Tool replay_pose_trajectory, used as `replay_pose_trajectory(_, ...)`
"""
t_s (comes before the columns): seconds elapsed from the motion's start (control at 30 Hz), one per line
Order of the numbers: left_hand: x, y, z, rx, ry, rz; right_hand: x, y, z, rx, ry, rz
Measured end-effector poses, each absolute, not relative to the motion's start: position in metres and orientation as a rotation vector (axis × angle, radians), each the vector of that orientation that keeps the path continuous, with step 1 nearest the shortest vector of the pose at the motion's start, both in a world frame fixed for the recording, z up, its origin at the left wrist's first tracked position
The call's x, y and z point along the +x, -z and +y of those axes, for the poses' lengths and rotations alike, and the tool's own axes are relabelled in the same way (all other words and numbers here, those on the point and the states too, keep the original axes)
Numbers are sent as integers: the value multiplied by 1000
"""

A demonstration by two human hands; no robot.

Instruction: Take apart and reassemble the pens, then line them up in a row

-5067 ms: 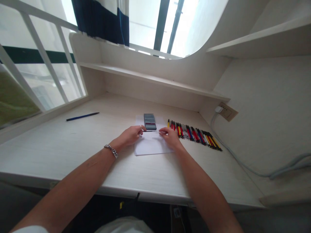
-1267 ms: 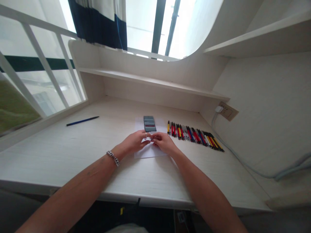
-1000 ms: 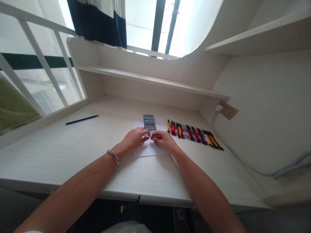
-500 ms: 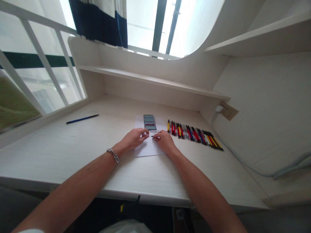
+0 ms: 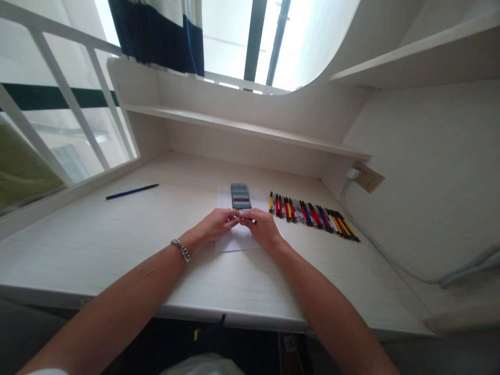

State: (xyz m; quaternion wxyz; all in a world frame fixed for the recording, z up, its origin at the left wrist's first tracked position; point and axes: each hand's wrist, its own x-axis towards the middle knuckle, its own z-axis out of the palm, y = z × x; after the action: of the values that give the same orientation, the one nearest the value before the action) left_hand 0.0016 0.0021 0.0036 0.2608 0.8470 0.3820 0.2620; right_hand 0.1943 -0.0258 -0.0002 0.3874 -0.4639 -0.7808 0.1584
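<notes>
My left hand (image 5: 217,224) and my right hand (image 5: 260,226) meet fingertip to fingertip above a white sheet of paper (image 5: 237,240) on the desk. Both pinch a small thin object between them; it is too small to name. A chain bracelet (image 5: 180,249) sits on my left wrist. Just beyond the hands a phone (image 5: 239,196) lies on the far end of the sheet. A row of several coloured pens (image 5: 312,215) lies to the right of the paper.
A single blue pen (image 5: 132,191) lies far left on the pale wooden desk (image 5: 117,234). A wall socket (image 5: 365,177) with a plugged cable (image 5: 394,265) is at the right. A low shelf (image 5: 242,130) runs along the back under the window.
Five seconds ago the hands were apart, holding a thin pen-like piece by its ends. They have since come together and now touch at the fingertips over the paper.
</notes>
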Motion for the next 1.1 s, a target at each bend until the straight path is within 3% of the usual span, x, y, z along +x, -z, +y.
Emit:
replay_pose_trajectory(0.3, 2, -8, 2, 2256, -684, 1006, 200, -8, -25, -1209, -399, -1979)
replay_pose_trajectory(0.77, -3, 4, 13, 2258, -834, 1161, 208, 0, -24, -1681, -245, -2114)
replay_pose_trajectory(1.1, 1, -5, 4, 2311, -867, 1115, 206, -6, -26, -1383, -427, -1954)
